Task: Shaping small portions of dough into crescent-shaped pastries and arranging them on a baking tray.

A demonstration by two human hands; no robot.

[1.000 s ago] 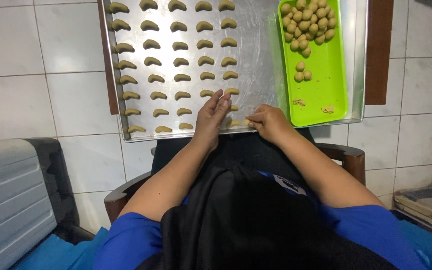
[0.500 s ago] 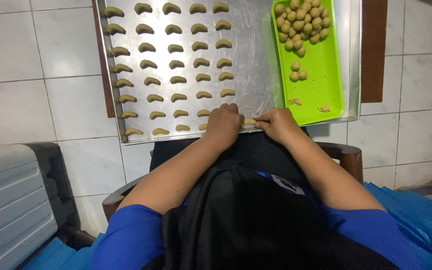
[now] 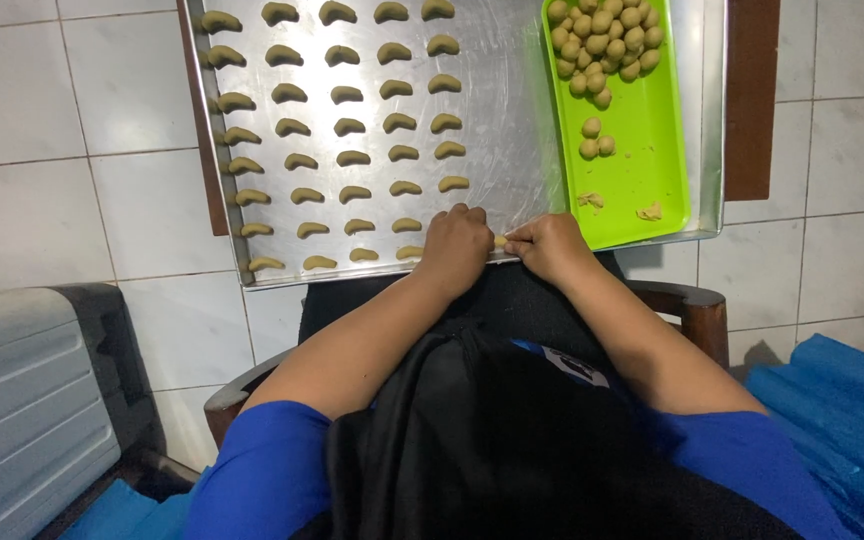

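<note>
Dough piece (image 3: pixel 500 242) pinched between both hands, metal tray (image 3: pixel 512 120), white tiled floor (image 3: pixel 72 190)

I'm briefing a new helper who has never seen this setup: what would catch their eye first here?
First, the big metal baking tray lying on the tiled floor, its left part filled with neat rows of crescent-shaped dough pieces. Next, the bright green tray on its right side, with a heap of dough balls at its far end. At the near edge, the left hand and right hand meet over one small dough piece.
</note>
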